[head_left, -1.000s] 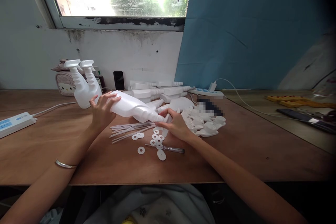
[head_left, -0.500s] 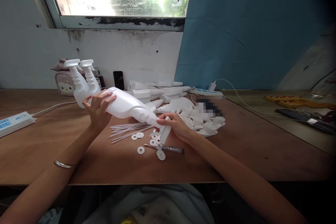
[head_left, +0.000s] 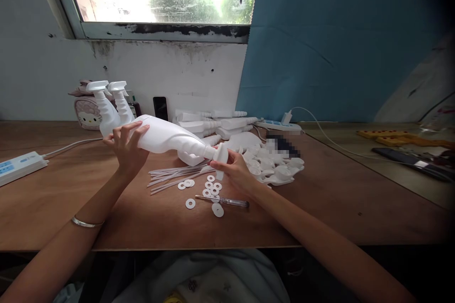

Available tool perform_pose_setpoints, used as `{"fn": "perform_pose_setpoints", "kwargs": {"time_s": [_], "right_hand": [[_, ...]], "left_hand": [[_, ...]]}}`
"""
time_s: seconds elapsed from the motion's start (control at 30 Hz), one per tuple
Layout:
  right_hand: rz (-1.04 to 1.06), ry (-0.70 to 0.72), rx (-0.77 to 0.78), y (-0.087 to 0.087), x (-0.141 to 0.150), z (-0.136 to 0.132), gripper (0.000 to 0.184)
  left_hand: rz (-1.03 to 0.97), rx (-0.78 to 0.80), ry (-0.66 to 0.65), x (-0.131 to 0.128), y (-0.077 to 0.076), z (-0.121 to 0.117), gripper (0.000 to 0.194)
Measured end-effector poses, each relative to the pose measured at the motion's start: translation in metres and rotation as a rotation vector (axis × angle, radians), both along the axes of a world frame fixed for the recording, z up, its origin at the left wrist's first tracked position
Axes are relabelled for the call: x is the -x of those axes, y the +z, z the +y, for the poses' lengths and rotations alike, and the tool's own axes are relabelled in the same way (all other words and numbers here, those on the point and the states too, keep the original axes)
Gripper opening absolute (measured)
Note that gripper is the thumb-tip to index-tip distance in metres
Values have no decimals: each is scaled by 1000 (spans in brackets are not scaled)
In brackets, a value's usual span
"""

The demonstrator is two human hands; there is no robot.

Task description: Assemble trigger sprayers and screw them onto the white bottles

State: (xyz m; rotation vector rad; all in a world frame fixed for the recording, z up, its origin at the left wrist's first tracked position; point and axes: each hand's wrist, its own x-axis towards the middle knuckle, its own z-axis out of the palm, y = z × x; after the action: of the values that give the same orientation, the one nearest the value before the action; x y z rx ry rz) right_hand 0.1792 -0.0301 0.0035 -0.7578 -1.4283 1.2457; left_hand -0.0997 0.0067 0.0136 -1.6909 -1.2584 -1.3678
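"Where is the long white plastic bottle with the ridged neck [head_left: 167,137]?"

"It is held above the brown wooden bench [head_left: 142,227], tilted, its base up to the left and its neck lower to the right."

"What is each hand doing?"

"The person's left hand [head_left: 126,144] grasps the bottle near its base. The right hand [head_left: 236,168] grips a white plastic trigger spray head [head_left: 221,154] at the bottle's mouth."

"And around them?"

"Flat white ring-shaped washers [head_left: 190,203] lie below, with a slim clear-handled screwdriver [head_left: 231,202] among them. Thin white tubes [head_left: 170,173] lie to their left, a pile of loose white spray heads [head_left: 282,171] to their right."
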Motion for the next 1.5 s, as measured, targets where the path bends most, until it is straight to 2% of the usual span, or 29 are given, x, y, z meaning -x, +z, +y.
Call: {"fn": "perform_pose_setpoints", "kwargs": {"time_s": [0.07, 0.13, 0.23, 0.3, 0.37, 0.43, 0.53, 0.67, 0.73, 0.8, 0.93, 1.0, 1.13, 1.23, 1.3, 1.37, 1.5], "right_hand": [[-110, -65, -102, -2, -1, 1, 48], [-310, -206, -269, -4, -3, 2, 50], [-556, -421, -629, -7, -11, 6, 40], [-629, -460, -910, -7, -17, 9, 36], [-682, -461, -1140, -5, -22, 11, 40], [-733, -477, -1270, -2, -25, 10, 46], [-790, -523, -1375, 0, -27, 7, 52], [-907, -563, -1579, 5, -27, 0, 49], [-966, -557, -1638, 7, -28, -2, 45], [-1003, -553, -1624, 8, -29, -2, 43], [-926, -554, -1572, 5, -29, 1, 47], [-893, -569, -1596, 3, -27, 1, 45], [-892, -552, -1729, 4, -20, -5, 33], [-869, -509, -1850, 5, -15, -12, 22], [-833, -492, -1894, 5, -13, -14, 20], [-739, -517, -1877, 2, -11, -14, 21], [-489, -703, -1855, -6, -9, -8, 26]], "left_hand": [[-8, 19, -8, 1, 0, 0, 26], [-3, 37, -5, 1, 0, 0, 27], [25, 29, 12, 0, 1, -1, 27], [48, 14, 32, -2, 2, -2, 27], [68, 18, 50, -5, 3, -3, 27], [76, 24, 58, -6, 4, -3, 27], [74, 14, 69, -7, 5, -4, 26], [86, -11, 71, -8, 9, -8, 27], [88, -24, 76, -9, 10, -10, 27], [108, -27, 87, -10, 11, -11, 27], [193, -6, 55, -16, 13, -13, 38], [274, -8, -25, -24, 14, -16, 47], [641, 52, -274, -53, 14, -33, 52], [782, 135, -351, -78, 14, -49, 53], [819, 165, -371, -90, 15, -56, 50], [824, 164, -398, -95, 18, -59, 48], [694, 155, -429, -90, 28, -53, 29]]}}
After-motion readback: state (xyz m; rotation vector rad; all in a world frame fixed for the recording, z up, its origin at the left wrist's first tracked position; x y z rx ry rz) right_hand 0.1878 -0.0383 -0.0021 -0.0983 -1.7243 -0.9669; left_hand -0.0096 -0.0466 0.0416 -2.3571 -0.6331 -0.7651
